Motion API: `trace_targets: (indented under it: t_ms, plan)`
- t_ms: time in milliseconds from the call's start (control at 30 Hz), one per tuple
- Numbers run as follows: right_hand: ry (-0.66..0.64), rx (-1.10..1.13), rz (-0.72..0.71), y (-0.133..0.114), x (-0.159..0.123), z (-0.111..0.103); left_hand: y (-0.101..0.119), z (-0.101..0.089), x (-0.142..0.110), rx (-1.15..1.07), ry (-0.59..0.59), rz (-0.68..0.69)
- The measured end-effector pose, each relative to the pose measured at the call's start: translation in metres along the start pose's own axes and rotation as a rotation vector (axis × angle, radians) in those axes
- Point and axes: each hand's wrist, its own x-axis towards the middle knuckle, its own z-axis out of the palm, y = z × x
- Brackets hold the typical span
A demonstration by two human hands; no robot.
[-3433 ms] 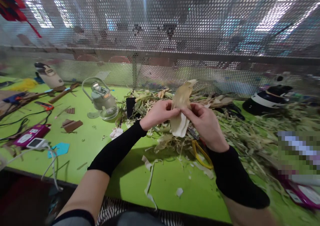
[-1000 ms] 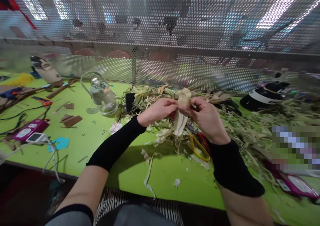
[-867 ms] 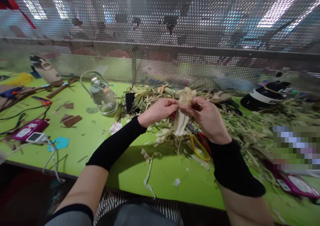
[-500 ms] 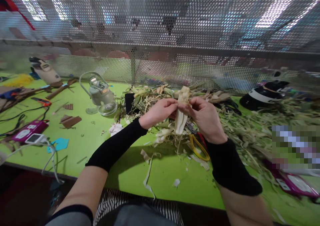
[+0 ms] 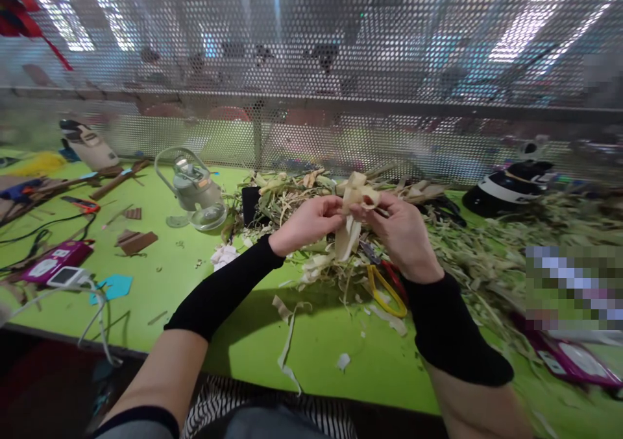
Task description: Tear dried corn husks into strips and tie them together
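Note:
A pale, dried corn husk strip (image 5: 347, 239) hangs between my hands above the table, its upper part bent into loops. My left hand (image 5: 316, 222) pinches it from the left side. On the right, my right hand (image 5: 400, 235) grips the folded part between thumb and fingers; part of the grip is hidden behind the husk. Below the hands lie scissors (image 5: 387, 291) with yellow and red handles, partly covered by husk scraps. Behind them spreads a heap of dry husks (image 5: 282, 199).
A clear water bottle (image 5: 197, 192) with a handle stands left of the heap. Purple devices (image 5: 58, 261) with a white cable lie at the left. A black-and-white object (image 5: 503, 189) sits at the right. Behind the green table (image 5: 233, 361) rises a perforated metal screen (image 5: 311, 50).
The top of the husk strip, upright and flat before, is now curled into loops toward my right hand. Both hands stay close together. The view has tilted slightly.

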Motion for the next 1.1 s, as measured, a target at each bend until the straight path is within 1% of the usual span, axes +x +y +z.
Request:
trace_targets:
  t_ms: [100, 133, 233, 333, 467, 533, 633, 700, 900, 1000, 1100]
  plan:
    - [0.075, 0.041, -0.024, 0.002, 0.002, 0.001, 0.004, 0.001, -0.001, -0.006, -0.009, -0.011]
    - [0.083, 0.044, -0.016, 0.002, 0.003, 0.001, 0.006, 0.001, -0.002, -0.004, -0.009, -0.017]
    - [0.059, 0.008, -0.018, 0.001, 0.002, 0.001, 0.01, 0.001, -0.003, 0.016, -0.002, -0.033]
    - [0.047, -0.061, -0.084, 0.0, -0.001, 0.0, 0.009, 0.001, -0.004, 0.04, 0.009, -0.029]
    - [0.07, -0.122, -0.098, -0.002, -0.004, 0.002, 0.002, 0.0, -0.005, 0.193, 0.074, 0.048]
    - [0.082, -0.13, -0.104, -0.002, -0.005, 0.003, -0.002, 0.0, -0.004, 0.21, 0.114, 0.053]
    - [0.019, -0.163, -0.107, -0.001, -0.003, 0.005, -0.005, -0.001, -0.002, 0.084, 0.135, -0.004]
    - [-0.004, -0.177, -0.101, 0.0, -0.002, 0.005, -0.006, -0.002, 0.0, 0.079, 0.135, -0.02]
    - [-0.007, -0.13, -0.045, 0.001, -0.002, 0.005, -0.002, -0.006, -0.001, 0.371, 0.186, 0.06]
    - [-0.033, -0.137, -0.019, -0.004, -0.004, 0.004, 0.002, -0.007, -0.003, 0.396, 0.171, 0.071]
    - [-0.079, -0.098, 0.023, -0.007, -0.005, 0.004, 0.004, -0.009, -0.003, 0.426, 0.175, 0.069]
